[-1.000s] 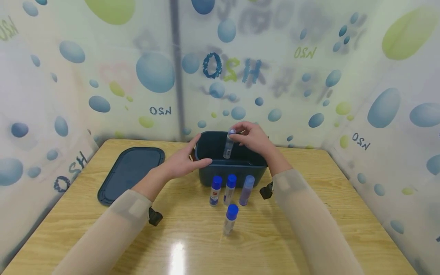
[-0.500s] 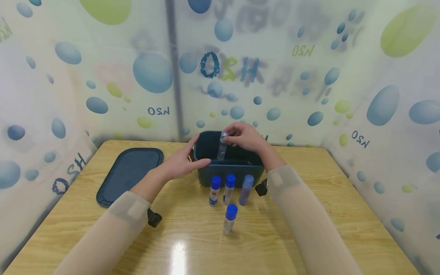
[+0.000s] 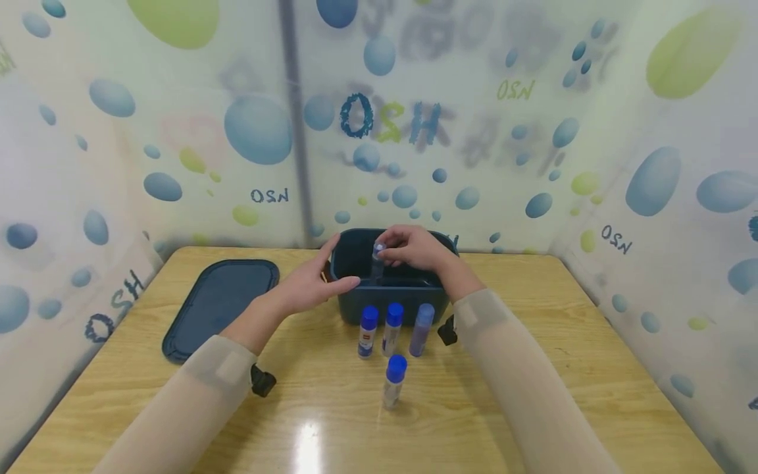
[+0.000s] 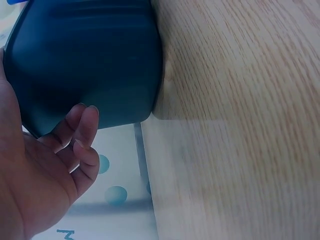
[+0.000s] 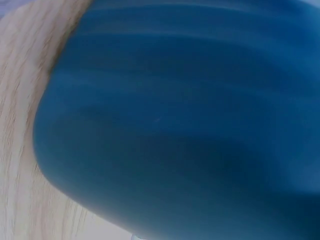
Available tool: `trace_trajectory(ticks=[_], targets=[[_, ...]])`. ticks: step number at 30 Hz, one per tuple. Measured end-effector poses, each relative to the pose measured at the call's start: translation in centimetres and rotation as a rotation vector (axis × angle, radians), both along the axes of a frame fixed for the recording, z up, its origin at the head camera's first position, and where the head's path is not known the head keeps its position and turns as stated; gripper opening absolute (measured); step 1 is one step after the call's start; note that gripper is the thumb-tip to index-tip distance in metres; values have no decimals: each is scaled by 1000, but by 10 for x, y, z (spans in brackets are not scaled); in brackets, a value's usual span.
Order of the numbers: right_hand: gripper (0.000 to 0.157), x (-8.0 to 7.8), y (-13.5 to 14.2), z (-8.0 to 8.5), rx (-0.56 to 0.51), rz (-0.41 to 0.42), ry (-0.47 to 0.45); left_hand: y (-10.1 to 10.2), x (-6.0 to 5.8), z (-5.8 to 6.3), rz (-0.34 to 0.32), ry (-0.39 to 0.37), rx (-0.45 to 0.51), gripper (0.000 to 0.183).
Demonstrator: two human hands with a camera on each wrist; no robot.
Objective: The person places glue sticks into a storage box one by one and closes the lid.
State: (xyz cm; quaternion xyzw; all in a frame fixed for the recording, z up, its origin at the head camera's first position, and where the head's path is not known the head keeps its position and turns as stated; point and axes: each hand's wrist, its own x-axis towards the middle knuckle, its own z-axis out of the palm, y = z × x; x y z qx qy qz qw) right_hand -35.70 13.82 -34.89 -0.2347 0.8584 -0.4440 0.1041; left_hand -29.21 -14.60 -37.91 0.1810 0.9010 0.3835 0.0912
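Note:
A dark blue plastic bin (image 3: 391, 304) stands on the table, its open top facing up. My left hand (image 3: 308, 284) holds its left end, thumb along the front rim and index finger reaching towards the back rim; in the left wrist view, several fingers (image 4: 86, 126) bend against the outer wall. My right hand (image 3: 414, 247) pinches a glue stick (image 3: 377, 266) by its upper end, upright inside the bin. The lower end is in shadow. In front of the bin stand more glue sticks (image 3: 367, 332), several in all, with blue caps. The right wrist view shows only the bin wall (image 5: 175, 115) and table.
A dark blue lid (image 3: 222, 306) lies flat on the wooden table (image 3: 503, 395), left of the bin. One glue stick (image 3: 393, 382) stands nearer the front than the others. A patterned curtain wall (image 3: 260, 131) rises behind the table and on both sides.
My right hand has moved left and lower with the glue stick, which now sits deeper in the bin. My left hand keeps its place on the bin.

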Motion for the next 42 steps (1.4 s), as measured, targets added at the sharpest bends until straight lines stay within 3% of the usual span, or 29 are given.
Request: trace_trajectory(ticks=[13,29,42], targets=[[25,-3,-7,-5,41,20,55,-3,-1,-3,2,11,1,115],[36,-5,-11,-7,119,24,52,-2,-1,-6,-2,19,8,114],[36,-4,-9,-5,136,17,49,0,-1,-4,-7,19,10,113]])
